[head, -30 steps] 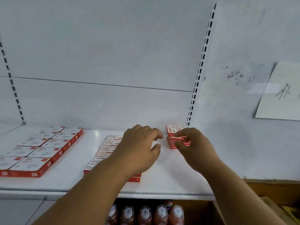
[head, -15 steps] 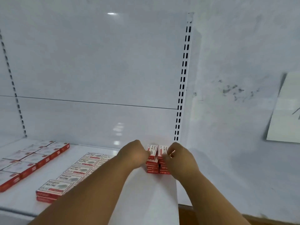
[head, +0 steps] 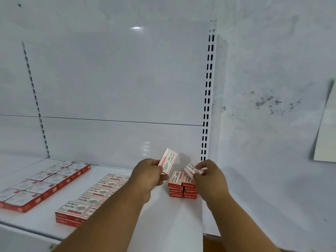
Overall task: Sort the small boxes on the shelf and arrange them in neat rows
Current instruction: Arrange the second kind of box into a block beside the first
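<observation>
Each hand was clamped on one small box above the shelf (head: pixel 43 221). The left hand (head: pixel 149 176) pinched a lifted box (head: pixel 168 160) by its lower end, long axis pointing up and slightly right. The right hand (head: pixel 211 177) gripped a tilted box (head: pixel 190 169) directly over the two short stacks (head: pixel 182 186) by the shelf's right edge. Those stacks sat just below and between both hands, the right hand nearer. The flat double row (head: pixel 92 197) lay to the left hand's lower left, likely where these boxes belonged.
</observation>
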The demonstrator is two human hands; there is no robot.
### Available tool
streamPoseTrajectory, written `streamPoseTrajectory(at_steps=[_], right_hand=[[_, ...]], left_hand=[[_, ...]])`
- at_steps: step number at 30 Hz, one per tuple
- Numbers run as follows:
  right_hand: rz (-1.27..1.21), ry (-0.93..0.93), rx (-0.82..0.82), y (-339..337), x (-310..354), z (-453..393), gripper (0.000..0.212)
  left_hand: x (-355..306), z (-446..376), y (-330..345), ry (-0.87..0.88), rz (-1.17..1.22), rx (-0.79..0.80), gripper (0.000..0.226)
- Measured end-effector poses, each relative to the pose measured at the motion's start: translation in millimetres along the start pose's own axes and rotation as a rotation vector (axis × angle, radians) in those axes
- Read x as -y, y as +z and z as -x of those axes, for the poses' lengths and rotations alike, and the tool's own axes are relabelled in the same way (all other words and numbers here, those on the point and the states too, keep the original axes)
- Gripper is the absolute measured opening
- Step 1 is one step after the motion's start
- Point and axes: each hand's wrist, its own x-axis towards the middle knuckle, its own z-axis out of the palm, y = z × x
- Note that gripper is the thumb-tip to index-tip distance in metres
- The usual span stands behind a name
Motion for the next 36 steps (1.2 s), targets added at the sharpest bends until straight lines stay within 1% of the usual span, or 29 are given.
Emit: streamPoseTrajectory(at_steps=[1,3,4,5,7,9,11,12,16,19,22,25,27,29,32,36], right_hand=[[-0.162,0.043,-0.020,-2.1,4.0,1.8,0.018],[-0.578,0.139,-0.016,-5.1,15.7,5.3,0.030],[-0.767,0.171,0.004,-5.1,21.9,6.8,0.033],[-0.902,0.187,0.024,-4.1,28.4,9.6,0.034],[-1.051,0.189,0.066,2.2,40.4,15.4,0.033],[-1.103,0.179,0.119,12.4,51.8,24.0,0.031],[-1.064,0.167,0.137,24.1,62.2,34.3,0.025],[-1.019,0.152,0.132,30.3,66.7,39.3,0.021],[-0.827,0.093,0.125,59.0,82.6,61.5,0.013],[-0.637,0.041,0.115,87.5,92.8,77.9,0.017],[-0.493,0.035,0.102,116.7,102.3,92.9,0.028],[-0.444,0.036,0.094,144.0,111.7,107.5,0.033],[-0.399,0.033,0.087,159.6,117.7,116.7,0.031],[-0.338,0.036,0.077,169.9,122.9,125.3,0.024],[-0.309,0.052,0.092,176.1,127.8,136.7,0.012],[-0.287,0.062,0.061,177.1,128.1,142.7,0.014]], left_hand=[[-0.2,0.0,-2.4,-0.005,0.104,0.004,0.021],[-1.6,0.7,-9.5,-0.007,0.327,0.041,0.022],[-2.5,1.7,-14.2,0.000,0.434,0.066,0.022],[-4.3,2.8,-18.9,0.009,0.525,0.086,0.022],[-7.9,5.5,-29.3,0.032,0.647,0.113,0.019],[-11.3,8.6,-40.8,0.038,0.716,0.128,0.012],[-12.6,10.3,-55.2,0.019,0.753,0.147,0.006],[-12.6,11.1,-63.5,0.004,0.758,0.163,0.008],[-8.5,13.3,-104.7,-0.007,0.659,0.213,0.014],[1.7,9.8,-139.0,0.063,0.505,0.254,0.017],[15.2,3.2,-169.2,0.170,0.262,0.206,0.026],[23.7,-1.1,-198.9,0.228,0.186,0.206,0.035],[28.3,-4.0,-216.1,0.254,0.153,0.223,0.036],[32.4,-6.0,-228.6,0.266,0.155,0.248,0.031],[35.5,-5.0,-238.9,0.239,0.247,0.291,0.015],[41.1,-6.5,-243.2,0.229,0.249,0.302,0.008]])
